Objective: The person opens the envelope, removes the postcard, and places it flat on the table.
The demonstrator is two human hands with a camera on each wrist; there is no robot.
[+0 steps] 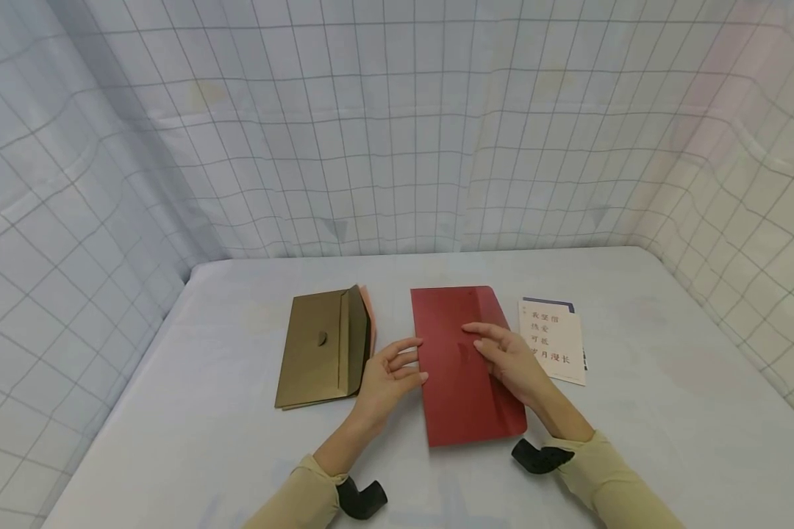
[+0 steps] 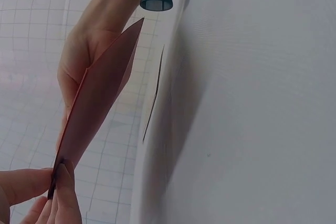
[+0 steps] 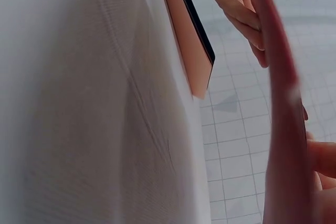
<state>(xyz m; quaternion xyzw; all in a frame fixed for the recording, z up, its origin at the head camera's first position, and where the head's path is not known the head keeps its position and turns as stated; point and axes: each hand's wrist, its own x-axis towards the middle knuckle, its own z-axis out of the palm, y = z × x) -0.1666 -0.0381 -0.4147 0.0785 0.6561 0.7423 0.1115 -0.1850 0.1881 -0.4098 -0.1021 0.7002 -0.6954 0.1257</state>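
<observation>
A red envelope is held tilted above the white table, its flap side to the right. My left hand pinches its left edge between thumb and fingers, as the left wrist view shows at the envelope's narrow end. My right hand lies over the envelope's right half, thumb and forefinger touching its upper face near a small dark mark. In the right wrist view the envelope stands edge-on, partly hiding the right fingers. The left hand shows behind it.
Left of the hands lies a stack of olive-gold envelopes with a pink one poking out. Several cards, the top one printed with red characters, lie to the right. A white gridded curtain hangs behind the table.
</observation>
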